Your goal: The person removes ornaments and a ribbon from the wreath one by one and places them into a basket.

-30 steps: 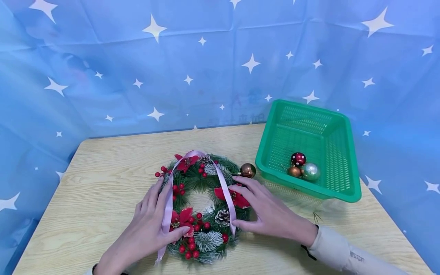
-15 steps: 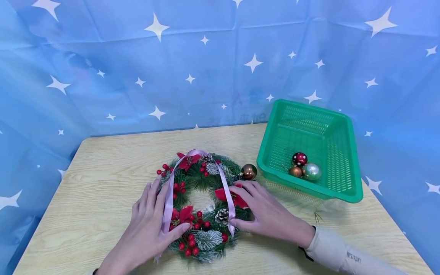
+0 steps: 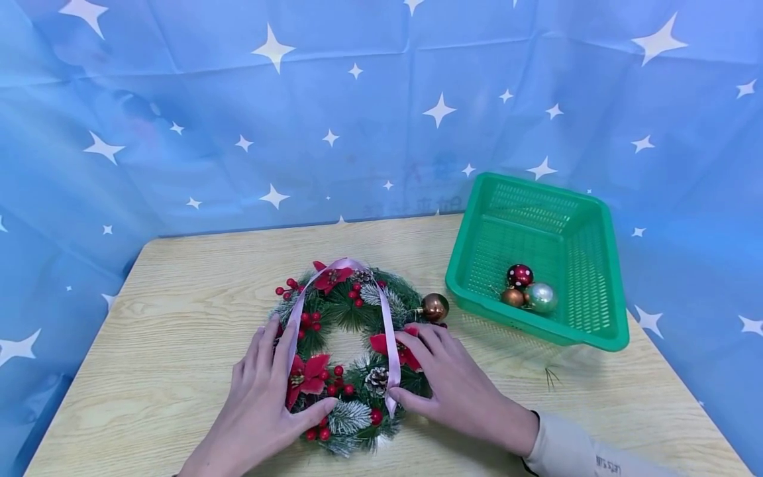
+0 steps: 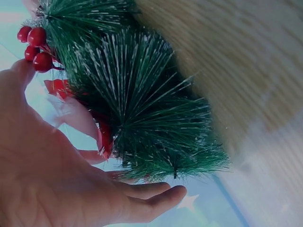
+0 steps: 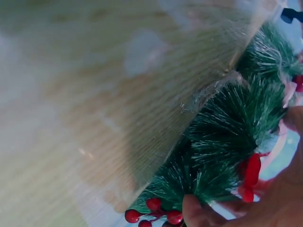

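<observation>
A green wreath [image 3: 352, 315] with red poinsettias, red berries, pinecones and frosted sprigs lies on the table. A looped lilac ribbon [image 3: 390, 338] is draped over it. My left hand [image 3: 256, 391] grips the wreath's left side, its thumb reaching over the lower berries. In the left wrist view, pine needles [image 4: 132, 90] fill the space between thumb and fingers. My right hand [image 3: 453, 381] holds the opposite side, fingers by a poinsettia [image 3: 401, 348] and thumb at the ribbon's end. A shiny brown bauble [image 3: 435, 307] sits at the wreath's upper right edge.
A green plastic basket [image 3: 456, 271] stands at the back right, holding a red dotted bauble [image 3: 520, 275], a copper one [image 3: 512, 297] and a silver one [image 3: 541, 298]. A loose green sprig [image 3: 551, 377] lies on the wooden table [image 3: 161, 331]. A blue starry cloth [image 3: 357, 165] hangs behind.
The wreath has turned slightly clockwise between both hands. Its top poinsettia and the brown bauble have shifted right, the lower berries left. My right hand has moved a little toward the near edge.
</observation>
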`<state>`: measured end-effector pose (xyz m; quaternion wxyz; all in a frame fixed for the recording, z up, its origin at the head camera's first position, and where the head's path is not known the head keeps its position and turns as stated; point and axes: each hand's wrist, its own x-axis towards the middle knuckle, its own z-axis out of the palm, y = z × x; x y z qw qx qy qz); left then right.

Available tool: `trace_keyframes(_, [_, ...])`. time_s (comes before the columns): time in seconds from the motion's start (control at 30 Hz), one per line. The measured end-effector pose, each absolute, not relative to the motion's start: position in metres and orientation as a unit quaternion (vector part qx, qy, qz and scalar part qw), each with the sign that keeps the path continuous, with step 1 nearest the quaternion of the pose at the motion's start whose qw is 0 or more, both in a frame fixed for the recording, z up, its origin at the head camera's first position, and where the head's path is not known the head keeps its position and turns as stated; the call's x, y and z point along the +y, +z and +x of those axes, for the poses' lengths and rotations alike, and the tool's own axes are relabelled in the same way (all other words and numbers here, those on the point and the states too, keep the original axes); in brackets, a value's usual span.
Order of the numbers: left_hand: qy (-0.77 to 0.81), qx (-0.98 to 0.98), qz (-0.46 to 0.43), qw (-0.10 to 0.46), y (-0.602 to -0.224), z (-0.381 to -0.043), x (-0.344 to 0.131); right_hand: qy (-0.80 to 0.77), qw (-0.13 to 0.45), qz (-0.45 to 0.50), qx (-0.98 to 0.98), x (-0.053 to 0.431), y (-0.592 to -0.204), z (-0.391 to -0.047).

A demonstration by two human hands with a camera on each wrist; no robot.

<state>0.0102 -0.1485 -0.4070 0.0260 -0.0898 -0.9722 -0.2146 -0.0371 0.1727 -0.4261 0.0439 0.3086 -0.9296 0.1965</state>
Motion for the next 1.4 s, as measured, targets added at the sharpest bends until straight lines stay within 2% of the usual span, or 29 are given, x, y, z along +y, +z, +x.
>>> trace_keyframes(0.3, [-0.224, -0.967, -0.117, 0.025, -0.413, 0.006, -0.150, 0.216, 0.028, 0.301, -0.929, 0.178, -0.421, -0.037])
trace_keyframes(0.67, [-0.225, -0.962, -0.152, 0.010, -0.414, -0.002, -0.159, 0.266, 0.091, 0.297, -0.913, 0.198, -0.408, -0.052])
trace_keyframes(1.23, [-0.228, -0.958, -0.176, 0.000, -0.412, -0.007, -0.166, 0.280, 0.088, 0.285, -0.912, 0.211, -0.422, -0.073])
trace_keyframes(1.4, [-0.219, -0.959, -0.182, 0.010, -0.413, -0.007, -0.166, 0.264, 0.107, 0.297, -0.911, 0.213, -0.424, -0.078])
